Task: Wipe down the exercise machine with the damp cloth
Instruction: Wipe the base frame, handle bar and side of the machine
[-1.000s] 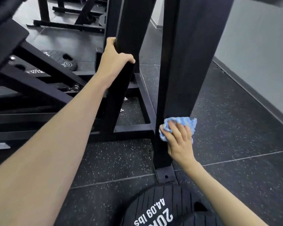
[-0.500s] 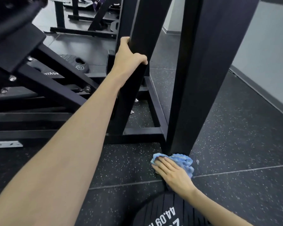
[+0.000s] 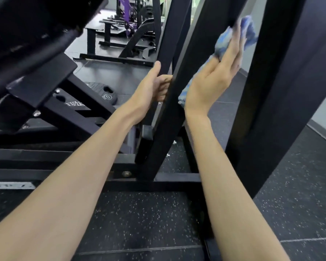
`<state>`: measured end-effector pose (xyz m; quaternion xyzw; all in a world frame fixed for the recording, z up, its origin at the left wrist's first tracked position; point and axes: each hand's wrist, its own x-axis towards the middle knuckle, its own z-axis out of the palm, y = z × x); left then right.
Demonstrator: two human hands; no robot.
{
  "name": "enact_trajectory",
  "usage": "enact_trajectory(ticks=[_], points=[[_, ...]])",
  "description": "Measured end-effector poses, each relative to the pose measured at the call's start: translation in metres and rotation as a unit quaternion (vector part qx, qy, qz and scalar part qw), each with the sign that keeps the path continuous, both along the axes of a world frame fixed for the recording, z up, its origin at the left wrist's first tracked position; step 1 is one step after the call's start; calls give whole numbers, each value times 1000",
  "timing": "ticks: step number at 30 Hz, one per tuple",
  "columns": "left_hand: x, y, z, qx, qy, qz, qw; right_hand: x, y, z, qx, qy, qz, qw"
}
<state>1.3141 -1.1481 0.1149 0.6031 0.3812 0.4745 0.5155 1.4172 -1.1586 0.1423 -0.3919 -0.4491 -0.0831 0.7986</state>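
The person's right hand (image 3: 213, 76) is pressing a crumpled blue-and-white cloth (image 3: 222, 44) flat-palmed against the right face of a slanted black steel post (image 3: 169, 117) of the exercise machine — fingers nearly straight, the cloth blurred at its top. The left hand (image 3: 151, 89) is gripping the same post from its left edge, fingers curled round it. A black round weight plate (image 3: 100, 91) is lying on the speckled rubber floor (image 3: 139, 213) behind.

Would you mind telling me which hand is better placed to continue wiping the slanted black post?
Right hand: it already presses the blue cloth against the post. Left hand merely grips its far edge.
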Motion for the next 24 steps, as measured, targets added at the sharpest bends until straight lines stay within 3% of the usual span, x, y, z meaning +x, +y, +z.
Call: enact_trajectory(ticks=[2, 4, 7, 14, 16, 21, 24], points=[[1, 1, 2, -19, -28, -15, 999, -2, 4, -3, 22, -63, -50, 997], [1, 1, 1, -29, -47, -19, 998, 0, 2, -38, -3, -206, -101, 973], [0, 5, -5, -23, -51, 5, 998, 4, -3, -83, -41, -352, -88, 931], [2, 2, -4, 2, -11, 13, 1000, -13, 5, 8, 18, -152, -65, 986], [-1, 0, -2, 2, -20, 6, 1000, -13, 6, 8, 30, -166, -65, 983], [-5, -2, -7, -31, -100, 38, 994, -18, -4, -70, -15, -347, -58, 936], [-14, -1, -7, -44, -76, -30, 996, -16, -8, -83, -41, -325, -43, 944]])
